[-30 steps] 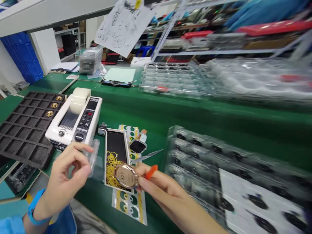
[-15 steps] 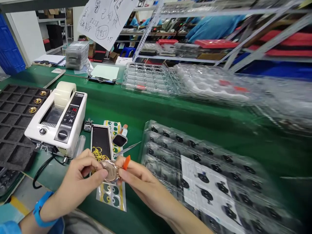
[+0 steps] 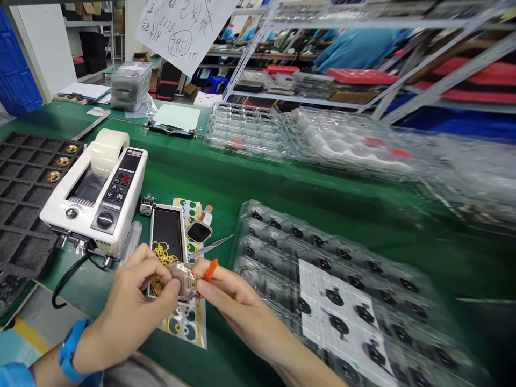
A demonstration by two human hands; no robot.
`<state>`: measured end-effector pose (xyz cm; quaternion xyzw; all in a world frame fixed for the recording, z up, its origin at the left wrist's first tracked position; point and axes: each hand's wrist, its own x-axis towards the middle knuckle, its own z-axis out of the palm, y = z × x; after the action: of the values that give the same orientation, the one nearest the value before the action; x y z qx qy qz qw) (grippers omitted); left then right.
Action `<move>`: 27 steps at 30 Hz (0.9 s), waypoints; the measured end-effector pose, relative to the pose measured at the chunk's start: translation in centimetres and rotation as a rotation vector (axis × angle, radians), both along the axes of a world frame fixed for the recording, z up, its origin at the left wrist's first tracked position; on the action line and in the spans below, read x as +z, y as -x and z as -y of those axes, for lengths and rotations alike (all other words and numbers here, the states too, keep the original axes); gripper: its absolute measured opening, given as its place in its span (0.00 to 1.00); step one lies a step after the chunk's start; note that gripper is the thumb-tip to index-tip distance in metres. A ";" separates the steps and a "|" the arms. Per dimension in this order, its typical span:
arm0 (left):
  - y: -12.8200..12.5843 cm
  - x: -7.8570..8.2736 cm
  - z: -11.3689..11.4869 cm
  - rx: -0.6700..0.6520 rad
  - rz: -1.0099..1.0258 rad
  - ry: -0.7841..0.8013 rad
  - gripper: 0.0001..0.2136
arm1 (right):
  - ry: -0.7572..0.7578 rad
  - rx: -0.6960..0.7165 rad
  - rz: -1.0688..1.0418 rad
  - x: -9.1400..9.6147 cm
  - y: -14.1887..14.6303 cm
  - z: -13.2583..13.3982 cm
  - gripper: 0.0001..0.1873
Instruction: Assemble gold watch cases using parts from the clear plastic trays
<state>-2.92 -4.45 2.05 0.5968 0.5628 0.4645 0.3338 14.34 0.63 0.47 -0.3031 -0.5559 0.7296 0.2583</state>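
Note:
A small round rose-gold watch case (image 3: 182, 279) is pinched between both my hands just above the green bench. My left hand (image 3: 135, 301) grips its left edge with thumb and fingers closed. My right hand (image 3: 234, 301) holds its right edge and also carries orange-handled tweezers (image 3: 210, 257), whose steel tips point up and right. Under the hands lie a black framed card with yellow sticker rings (image 3: 166, 236) and a printed sticker sheet (image 3: 186, 322).
A white tape dispenser (image 3: 97, 196) stands to the left, beside a black foam tray (image 3: 22, 188) holding three gold parts. Clear blister trays (image 3: 342, 285) of dark parts fill the right. More clear trays (image 3: 250, 129) and shelving stand behind; a paper note (image 3: 183, 29) hangs overhead.
My left hand let go of a clear strip near the dispenser and came across to grip the watch case with my right hand. The camera view shifted left and down.

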 end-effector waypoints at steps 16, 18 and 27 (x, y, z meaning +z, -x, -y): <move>0.8 0.1 0.0 0.105 0.021 -0.193 0.10 | -0.004 -0.031 0.021 0.2 -0.1 0.1 0.25; 0.8 0.0 -0.3 0.025 0.155 -0.076 0.08 | -0.013 -0.029 0.023 0.2 -0.1 0.2 0.24; -0.2 0.2 0.8 0.206 0.104 -0.388 0.07 | -0.031 -0.070 0.016 0.4 -0.1 0.4 0.24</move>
<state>-2.74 -5.22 2.26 0.5643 0.5030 0.6257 0.1922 14.42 0.28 0.87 -0.3240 -0.5584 0.7090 0.2837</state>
